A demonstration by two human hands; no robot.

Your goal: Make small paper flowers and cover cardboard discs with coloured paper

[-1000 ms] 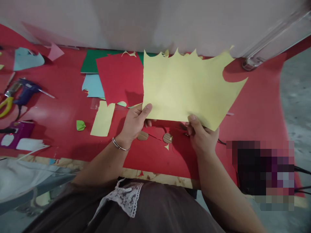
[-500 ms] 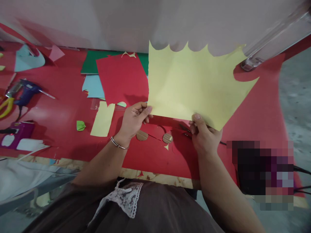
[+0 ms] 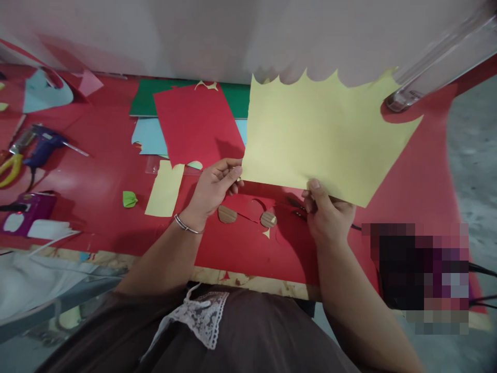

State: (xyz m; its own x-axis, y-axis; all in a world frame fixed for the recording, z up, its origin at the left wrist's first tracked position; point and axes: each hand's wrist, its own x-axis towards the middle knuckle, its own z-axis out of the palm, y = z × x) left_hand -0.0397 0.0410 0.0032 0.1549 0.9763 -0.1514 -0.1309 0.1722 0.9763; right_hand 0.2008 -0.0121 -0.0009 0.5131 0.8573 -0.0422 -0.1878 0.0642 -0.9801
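My left hand [image 3: 218, 185] is closed, with thumb and fingers pinched at the lower left corner of a large pale yellow sheet of paper [image 3: 322, 134]. Scalloped cuts run along the sheet's top edge and upper right side. My right hand [image 3: 330, 215] grips the bottom edge, thumb on top and fingers underneath. Dark pointed blades, like those of scissors [image 3: 298, 208], show beside the right fingers; whether they are held or lying there I cannot tell. Below the sheet lie two brown striped rounded pieces [image 3: 227, 214] and a small yellow scrap [image 3: 266, 233].
Red paper [image 3: 198, 124], green sheets [image 3: 145, 98] and light blue paper [image 3: 149, 135] lie at the back. A yellow strip [image 3: 165, 189] and a green scrap [image 3: 129, 199] are left of my arm. Further left are a blue glue gun [image 3: 44, 145] and a purple power strip [image 3: 33, 212].
The yellow sheet has slid a little to the right and tilted slightly, so less of it overlaps my left thumb. Both hands have stayed nearly in place.
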